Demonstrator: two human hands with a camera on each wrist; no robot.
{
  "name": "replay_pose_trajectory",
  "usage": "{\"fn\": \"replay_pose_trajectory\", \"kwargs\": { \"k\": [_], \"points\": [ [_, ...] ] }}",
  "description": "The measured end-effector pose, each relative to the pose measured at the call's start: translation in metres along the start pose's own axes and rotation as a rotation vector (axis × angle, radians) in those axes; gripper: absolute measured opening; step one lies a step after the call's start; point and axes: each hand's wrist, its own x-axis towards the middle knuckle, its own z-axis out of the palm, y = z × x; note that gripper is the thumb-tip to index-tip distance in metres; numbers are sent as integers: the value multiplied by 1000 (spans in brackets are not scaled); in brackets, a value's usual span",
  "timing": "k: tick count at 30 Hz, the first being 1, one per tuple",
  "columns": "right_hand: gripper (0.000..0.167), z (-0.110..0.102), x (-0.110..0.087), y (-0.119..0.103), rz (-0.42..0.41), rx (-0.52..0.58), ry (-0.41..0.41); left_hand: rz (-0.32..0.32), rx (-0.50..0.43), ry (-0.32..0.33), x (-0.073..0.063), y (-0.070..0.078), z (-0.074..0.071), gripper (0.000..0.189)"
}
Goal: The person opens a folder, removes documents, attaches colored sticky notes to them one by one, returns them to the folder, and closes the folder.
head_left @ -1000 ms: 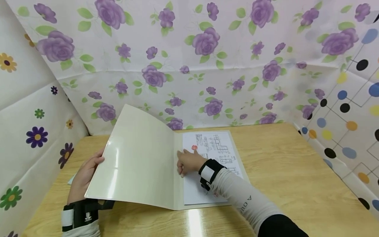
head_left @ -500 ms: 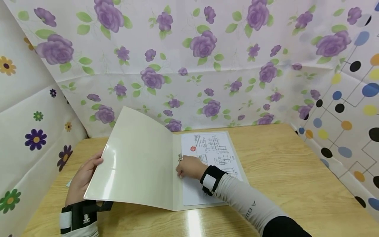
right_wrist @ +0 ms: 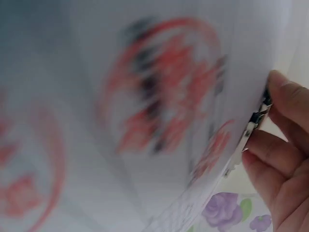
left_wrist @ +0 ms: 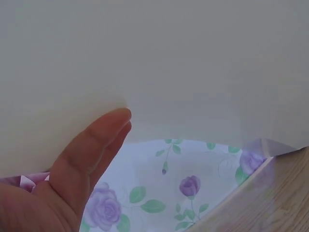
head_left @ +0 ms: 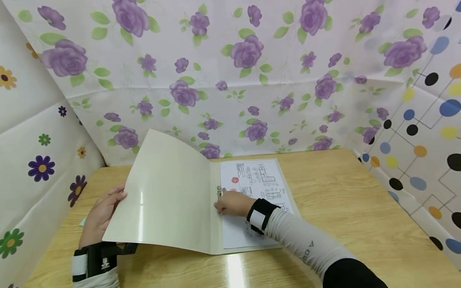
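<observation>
A cream file folder [head_left: 169,192] lies open on the table, its front cover raised at a slant. My left hand [head_left: 101,216] holds the cover's left edge; in the left wrist view its thumb [left_wrist: 96,140] lies against the cover. Printed drawing sheets [head_left: 237,236] with red round stamps rest in the folder's right half. At their left edge is a metal file clip [right_wrist: 253,123], which the fingers of my right hand [head_left: 234,203] pinch. The right forearm covers part of the sheets. In the right wrist view the stamped paper [right_wrist: 87,121] is blurred and close.
The wooden table [head_left: 331,208] extends right of the folder. A small pale blue edge of something [head_left: 83,221] shows beside the left hand. Flowered cloth [head_left: 281,80] hangs behind, with a dotted cloth [head_left: 417,160] at the right.
The right hand's extended fingers have drawn in at the clip, and the hand has shifted slightly. More of the metal clip shows above it. The left hand keeps the cover raised.
</observation>
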Motion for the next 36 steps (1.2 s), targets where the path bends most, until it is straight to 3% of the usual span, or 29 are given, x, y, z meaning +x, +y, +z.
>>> {"fn": "replay_pose_trajectory", "kwargs": {
  "k": [5,11,19,29,36],
  "points": [
    [36,-4,-4,7,-44,56,-10,-18,1,3,2,2,-1,48],
    [9,-8,-5,9,1,101,-12,-17,-21,-24,2,4,0,48],
    [17,-8,-4,8,20,182,38,-14,-33,-46,-1,1,1,48],
    [14,-21,-1,8,77,188,101,-8,-8,-47,1,1,6,49],
    [13,-27,-4,5,136,188,158,-29,73,17,0,0,7,53]
  ]
}}
